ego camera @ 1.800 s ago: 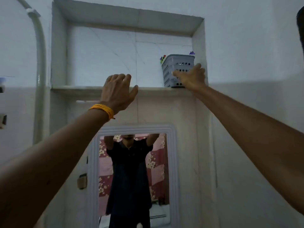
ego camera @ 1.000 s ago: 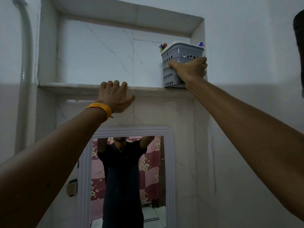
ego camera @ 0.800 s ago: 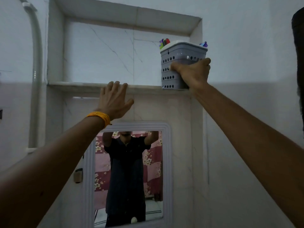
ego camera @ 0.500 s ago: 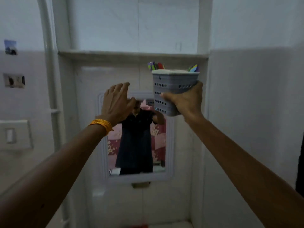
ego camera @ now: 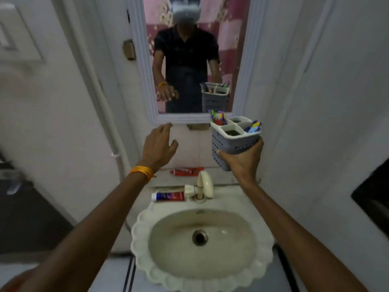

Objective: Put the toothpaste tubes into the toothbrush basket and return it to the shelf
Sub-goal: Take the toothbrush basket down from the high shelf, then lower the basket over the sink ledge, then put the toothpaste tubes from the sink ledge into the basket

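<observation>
Right hand (ego camera: 242,163) gripped basket (ego camera: 233,142); toothbrushes (ego camera: 217,119) filled two compartments, two looked empty. Left hand (ego camera: 159,145) fingers spread, empty.

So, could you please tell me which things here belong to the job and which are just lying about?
For the job:
- basket, held in the right hand
- red tube on the ledge
- blue and red tube on the sink rim
- left hand, empty

Just there:
- tap
- sink
- mirror
</observation>
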